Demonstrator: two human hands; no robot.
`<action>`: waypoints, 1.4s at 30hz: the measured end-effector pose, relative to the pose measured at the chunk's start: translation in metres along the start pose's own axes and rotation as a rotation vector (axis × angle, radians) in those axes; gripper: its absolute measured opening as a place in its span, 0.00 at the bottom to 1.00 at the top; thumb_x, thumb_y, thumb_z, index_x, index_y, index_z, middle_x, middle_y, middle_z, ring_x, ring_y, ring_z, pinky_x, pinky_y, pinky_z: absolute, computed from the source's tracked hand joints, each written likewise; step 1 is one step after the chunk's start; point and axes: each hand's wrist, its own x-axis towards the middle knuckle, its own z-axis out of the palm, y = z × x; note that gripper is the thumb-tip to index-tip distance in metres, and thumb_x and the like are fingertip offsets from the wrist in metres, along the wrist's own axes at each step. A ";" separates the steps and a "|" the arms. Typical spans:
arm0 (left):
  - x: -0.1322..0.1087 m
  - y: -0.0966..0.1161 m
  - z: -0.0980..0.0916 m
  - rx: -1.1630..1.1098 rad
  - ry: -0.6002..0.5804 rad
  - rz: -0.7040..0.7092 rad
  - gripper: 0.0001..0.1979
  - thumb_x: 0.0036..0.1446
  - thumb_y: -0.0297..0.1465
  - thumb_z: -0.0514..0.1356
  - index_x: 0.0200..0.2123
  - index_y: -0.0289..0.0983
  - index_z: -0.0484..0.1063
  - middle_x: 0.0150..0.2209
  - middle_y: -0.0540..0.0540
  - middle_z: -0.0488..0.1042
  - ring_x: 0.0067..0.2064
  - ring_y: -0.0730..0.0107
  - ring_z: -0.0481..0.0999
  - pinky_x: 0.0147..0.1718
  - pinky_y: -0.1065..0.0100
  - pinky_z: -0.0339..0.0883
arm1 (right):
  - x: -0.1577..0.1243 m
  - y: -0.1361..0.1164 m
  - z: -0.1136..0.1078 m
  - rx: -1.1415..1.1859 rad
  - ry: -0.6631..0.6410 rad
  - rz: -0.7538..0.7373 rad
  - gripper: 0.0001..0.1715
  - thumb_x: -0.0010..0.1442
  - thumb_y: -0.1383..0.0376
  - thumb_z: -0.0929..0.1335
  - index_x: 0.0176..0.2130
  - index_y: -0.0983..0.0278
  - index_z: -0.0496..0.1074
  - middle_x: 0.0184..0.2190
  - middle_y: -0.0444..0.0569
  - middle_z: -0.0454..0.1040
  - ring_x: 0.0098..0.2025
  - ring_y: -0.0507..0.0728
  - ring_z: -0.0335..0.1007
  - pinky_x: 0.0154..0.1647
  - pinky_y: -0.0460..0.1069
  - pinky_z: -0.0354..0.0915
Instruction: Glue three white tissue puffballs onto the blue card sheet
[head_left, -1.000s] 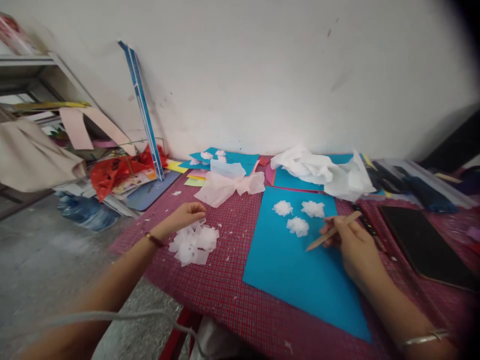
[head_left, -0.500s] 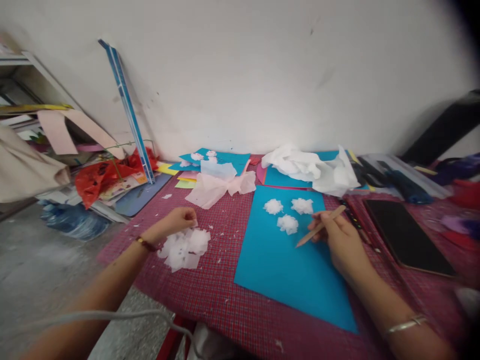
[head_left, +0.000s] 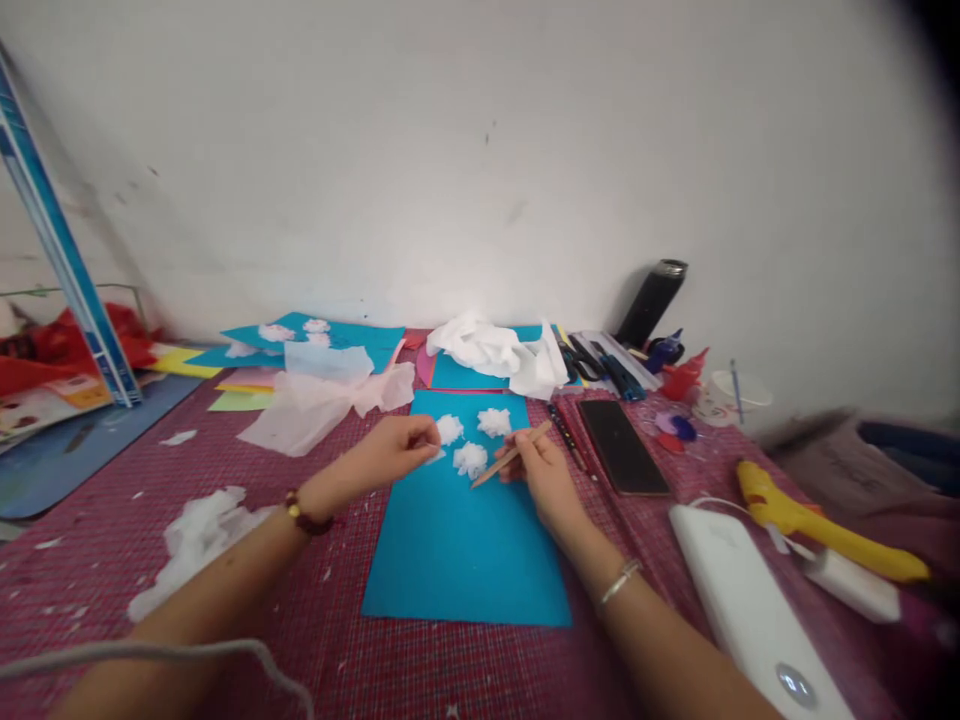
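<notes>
A sheet of blue paper lies in front of me, with three crumpled white tissue-paper puffs clustered on its upper part. My left hand is over the sheet's left edge, beside the leftmost puff, its fingertips pinching a small white piece of tissue paper. In my right hand is a plain wooden pencil, its pointed tip slanting down just below the nearest puff. Partly behind my left forearm sits a heap of white tissue pieces.
Pink tissue paper and blue sheets with puffs lie back left. White tissue, scissors and a black bottle stand at the back. On the right are a phone, a white power bank and a yellow glue gun.
My left hand has moved from the tissue heap rightward to the blue sheet, carrying a tissue piece. The right hand still holds the pencil near the puffs. My view has turned right.
</notes>
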 end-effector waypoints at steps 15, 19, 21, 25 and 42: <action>0.025 -0.040 0.049 -0.606 -0.035 -0.185 0.14 0.47 0.35 0.65 0.37 0.36 0.68 0.24 0.54 0.70 0.24 0.77 0.69 0.27 0.72 0.63 | 0.002 -0.002 -0.001 0.045 0.027 -0.038 0.18 0.58 0.50 0.68 0.33 0.63 0.69 0.28 0.46 0.77 0.21 0.53 0.71 0.24 0.48 0.70; 0.025 -0.044 0.044 -0.556 -0.106 -0.154 0.09 0.49 0.35 0.65 0.28 0.36 0.70 0.22 0.53 0.69 0.24 0.76 0.68 0.28 0.71 0.61 | 0.001 -0.001 -0.001 0.022 0.006 -0.041 0.17 0.59 0.51 0.68 0.34 0.63 0.69 0.30 0.47 0.78 0.23 0.53 0.72 0.22 0.47 0.70; 0.024 -0.044 0.040 -0.467 -0.159 -0.057 0.08 0.50 0.35 0.63 0.29 0.36 0.74 0.26 0.50 0.73 0.29 0.72 0.71 0.32 0.70 0.63 | 0.001 -0.001 0.000 0.026 0.003 -0.037 0.17 0.59 0.51 0.68 0.35 0.62 0.70 0.31 0.47 0.78 0.24 0.53 0.73 0.23 0.48 0.71; 0.020 -0.038 0.041 -0.260 -0.215 0.131 0.07 0.55 0.34 0.60 0.30 0.39 0.78 0.34 0.47 0.76 0.38 0.67 0.73 0.42 0.66 0.65 | 0.002 -0.002 0.001 0.048 0.037 -0.028 0.18 0.56 0.50 0.69 0.34 0.62 0.69 0.31 0.47 0.78 0.24 0.53 0.73 0.23 0.49 0.71; 0.019 -0.034 0.075 -0.118 0.060 -0.013 0.02 0.48 0.26 0.58 0.28 0.38 0.67 0.24 0.52 0.69 0.26 0.72 0.67 0.26 0.71 0.58 | 0.000 -0.008 0.000 0.043 0.054 -0.046 0.18 0.57 0.50 0.69 0.32 0.62 0.68 0.27 0.45 0.77 0.20 0.52 0.70 0.20 0.47 0.70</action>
